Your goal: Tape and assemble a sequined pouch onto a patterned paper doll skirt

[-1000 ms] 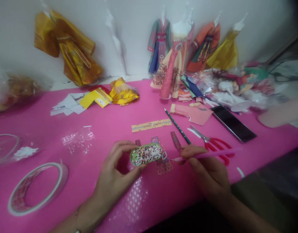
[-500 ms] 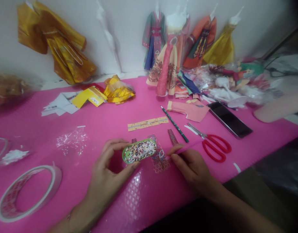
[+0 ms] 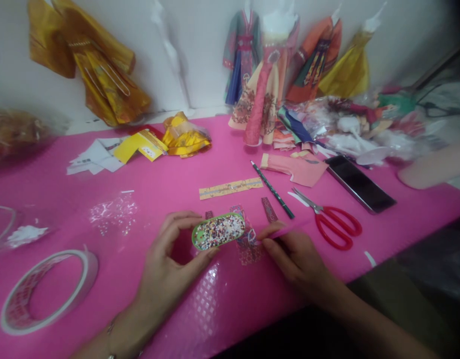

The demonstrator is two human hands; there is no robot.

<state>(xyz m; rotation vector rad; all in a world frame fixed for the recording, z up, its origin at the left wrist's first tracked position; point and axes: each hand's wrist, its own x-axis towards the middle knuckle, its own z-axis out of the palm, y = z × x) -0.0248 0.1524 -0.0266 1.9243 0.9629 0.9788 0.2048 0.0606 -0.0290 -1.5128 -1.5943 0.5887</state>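
Between thumb and fingers, my left hand (image 3: pixel 173 254) holds a small green oval tray (image 3: pixel 218 231) filled with multicoloured beads, slightly tilted. My right hand (image 3: pixel 290 254) pinches a thin pink stick-like tool (image 3: pixel 295 228), its tip just right of the tray. Beneath them lies a patterned fabric strip (image 3: pixel 248 252), partly hidden by the tray. A short dark red strip (image 3: pixel 269 209) rests just beyond my right fingers. Farther back is a yellow decorated strip (image 3: pixel 230 188), with a dark green pencil (image 3: pixel 273 189) beside it.
Red-handled scissors (image 3: pixel 337 224) and a phone (image 3: pixel 360 183) lie to the right. A tape roll (image 3: pixel 13 309) and scattered small gems (image 3: pixel 112 212) are on the left. Dressed doll figures (image 3: pixel 263 94) stand along the wall, near a pink cut fabric piece (image 3: pixel 297 167).
The whole view has shifted slightly, so things appear a little farther right. Both hands keep their hold on the bead tray and the pink tool.
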